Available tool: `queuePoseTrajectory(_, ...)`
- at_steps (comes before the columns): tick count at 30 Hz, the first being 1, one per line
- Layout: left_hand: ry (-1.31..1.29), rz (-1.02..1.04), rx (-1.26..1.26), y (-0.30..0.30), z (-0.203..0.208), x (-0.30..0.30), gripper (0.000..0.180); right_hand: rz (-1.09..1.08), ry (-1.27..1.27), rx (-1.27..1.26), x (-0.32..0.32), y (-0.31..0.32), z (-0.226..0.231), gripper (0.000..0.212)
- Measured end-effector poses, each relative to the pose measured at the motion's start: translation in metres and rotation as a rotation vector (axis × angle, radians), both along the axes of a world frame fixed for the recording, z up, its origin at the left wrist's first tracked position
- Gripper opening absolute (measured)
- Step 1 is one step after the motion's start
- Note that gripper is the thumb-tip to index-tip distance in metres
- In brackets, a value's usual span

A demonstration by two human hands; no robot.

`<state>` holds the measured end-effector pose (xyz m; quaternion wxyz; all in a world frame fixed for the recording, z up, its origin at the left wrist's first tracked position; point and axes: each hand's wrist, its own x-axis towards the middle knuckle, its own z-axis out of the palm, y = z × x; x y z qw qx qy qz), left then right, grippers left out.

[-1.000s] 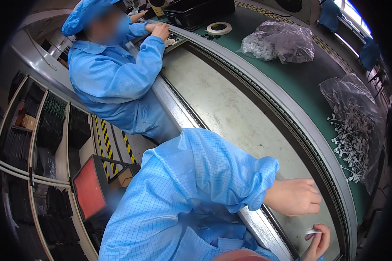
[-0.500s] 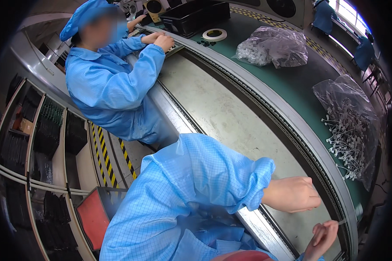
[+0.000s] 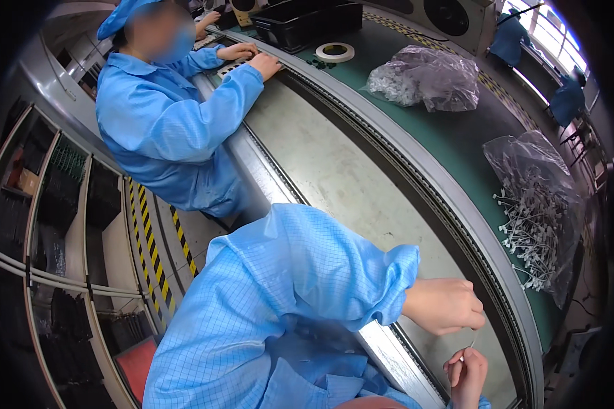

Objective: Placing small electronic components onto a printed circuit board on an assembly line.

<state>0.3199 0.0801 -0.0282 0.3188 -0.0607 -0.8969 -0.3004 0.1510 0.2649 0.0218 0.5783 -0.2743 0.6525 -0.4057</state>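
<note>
My left hand (image 3: 445,305) is closed in a fist over the conveyor, its back toward me and its fingertips hidden. Just below it, nearer to me, my right hand (image 3: 468,376) has its fingers pinched together. A short, thin white cable (image 3: 473,340) spans the small gap between the two hands, gripped at both ends; its ends are hidden in the fingers. To the right of my hands, an opened clear plastic bag (image 3: 531,153) spills a heap of white cables with connectors (image 3: 535,232) on the green bench top (image 3: 467,160).
A metal-edged conveyor (image 3: 341,167) runs from far left to near right. Farther along, a co-worker in blue (image 3: 167,116) handles a part over it. On the bench lie another plastic bag (image 3: 426,78), a tape roll (image 3: 335,52) and a black bin (image 3: 310,24). Shelves (image 3: 61,211) stand left.
My right hand has moved left and come close beneath my left hand, so the white cable now stretches between them. The whole view has shifted slightly. The co-worker's hands have moved a little.
</note>
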Motion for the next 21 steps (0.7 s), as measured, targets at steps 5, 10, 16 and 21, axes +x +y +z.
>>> queuePoseTrajectory(5, -0.084, -0.031, 0.083, -0.006, 0.002, -0.005, 0.018, -0.082, 0.028, -0.043, 0.001, 0.003, 0.001, 0.033)
queuePoseTrajectory(10, -0.098, -0.049, 0.089, -0.003, -0.002, -0.003, 0.015, -0.022, 0.034, -0.016, -0.004, -0.001, -0.001, 0.033)
queuePoseTrajectory(16, -0.092, -0.034, 0.027, -0.001, -0.002, 0.001, 0.011, 0.112, 0.024, 0.083, 0.001, -0.002, 0.007, 0.032)
queuePoseTrajectory(21, -0.159, -0.036, 0.049, -0.001, -0.004, -0.001, 0.012, 0.073, 0.054, 0.047, -0.008, -0.005, -0.001, 0.032)
